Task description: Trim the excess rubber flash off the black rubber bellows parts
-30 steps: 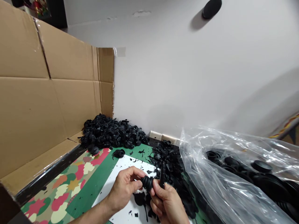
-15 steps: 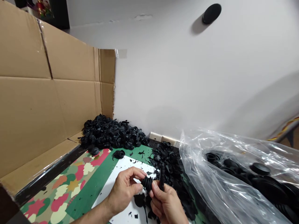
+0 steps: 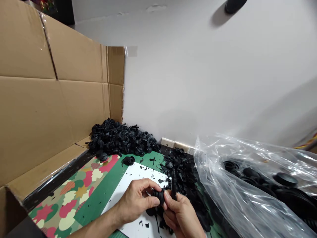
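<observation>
My left hand (image 3: 135,200) pinches a small black ribbed rubber part (image 3: 158,195) between thumb and fingers. My right hand (image 3: 180,215) meets it from the right, thumb pressed on the same part, and its fingers grip a thin black tool (image 3: 173,185) that sticks up. Both hands hover over a white sheet (image 3: 133,183) strewn with black trimmings. Just beyond them lies a heap of black scraps (image 3: 183,172).
A big pile of black ribbed parts (image 3: 121,138) sits at the back against a cardboard wall (image 3: 49,109). A clear plastic bag (image 3: 250,185) with larger black rubber pieces fills the right. A patterned green mat (image 3: 81,191) covers the table on the left.
The view has shifted slightly; my hands stay together on the ribbed part, the left fingers closing a little more round it.
</observation>
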Tool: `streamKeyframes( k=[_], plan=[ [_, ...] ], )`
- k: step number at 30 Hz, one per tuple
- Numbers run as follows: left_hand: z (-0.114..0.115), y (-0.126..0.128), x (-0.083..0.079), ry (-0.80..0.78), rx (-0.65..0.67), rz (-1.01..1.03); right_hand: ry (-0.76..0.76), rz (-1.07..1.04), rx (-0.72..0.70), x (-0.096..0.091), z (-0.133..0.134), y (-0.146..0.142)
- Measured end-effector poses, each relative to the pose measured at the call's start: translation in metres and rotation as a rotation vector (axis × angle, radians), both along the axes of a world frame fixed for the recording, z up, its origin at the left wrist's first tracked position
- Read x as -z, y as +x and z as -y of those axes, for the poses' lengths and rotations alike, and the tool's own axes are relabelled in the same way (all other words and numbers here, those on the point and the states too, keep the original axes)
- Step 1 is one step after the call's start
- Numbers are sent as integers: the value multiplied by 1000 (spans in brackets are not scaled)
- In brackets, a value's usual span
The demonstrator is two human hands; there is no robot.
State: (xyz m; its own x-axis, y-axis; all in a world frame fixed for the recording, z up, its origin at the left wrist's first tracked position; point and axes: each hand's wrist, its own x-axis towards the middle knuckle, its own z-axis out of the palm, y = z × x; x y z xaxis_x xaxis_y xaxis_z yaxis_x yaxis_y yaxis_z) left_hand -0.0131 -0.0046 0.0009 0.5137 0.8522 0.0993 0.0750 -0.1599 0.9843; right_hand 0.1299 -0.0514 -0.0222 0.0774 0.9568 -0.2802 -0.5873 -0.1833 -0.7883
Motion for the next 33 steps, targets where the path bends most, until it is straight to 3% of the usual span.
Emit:
streamKeyframes(
  k=[4, 8, 13, 16, 18, 24, 28, 33],
  plan=[
    [0, -2, 0, -30, 34, -7, -5, -1, -57, -6, 3, 3],
    [1, -2, -2, 133, 6, -83, -17, 45, -65, -6, 4, 1],
    [0, -2, -2, 243, -28, -109, -8, 336, 73, -5, 5, 5],
    [-1, -1, -3, 283, -47, -85, 81, 570, 280, -6, 6, 18],
    [0, -1, -4, 351, -52, -80, 138, 594, 357, -7, 8, 28],
    [1, -1, 1, 539, -39, -63, 385, 655, 418, -16, 15, 26],
    [1, -1, 3, 611, -28, -41, 403, 530, 485, -19, 18, 14],
    [2, -1, 2, 649, -19, -43, 502, 692, 492, -7, 14, 19]
  ],
)
